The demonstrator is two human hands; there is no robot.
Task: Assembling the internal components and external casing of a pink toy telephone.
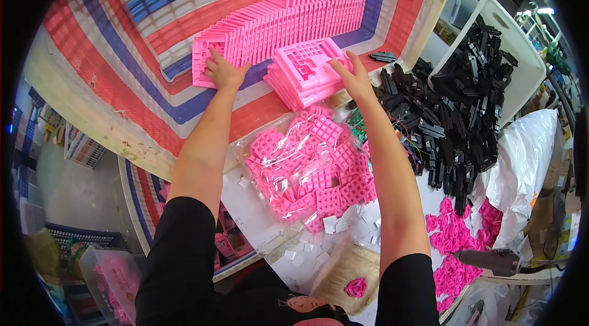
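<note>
My left hand (224, 71) presses flat against the near end of a long row of pink plastic grid panels (276, 22) standing on edge inside a striped woven sack. My right hand (348, 76) rests on top of a short stack of the same pink panels (304, 71), fingers spread over its right side. Neither hand grips anything closed. A clear bag of small pink grid pieces (313, 169) lies below the stack, between my forearms.
A pile of black plastic parts (457, 111) spills from a white tray (521, 50) at the right. Pink flower-shaped pieces (454, 246) lie at lower right beside a white plastic bag (521, 160). Small white squares (334, 225) scatter on the table. The red, white and blue sack (123, 56) lies at left.
</note>
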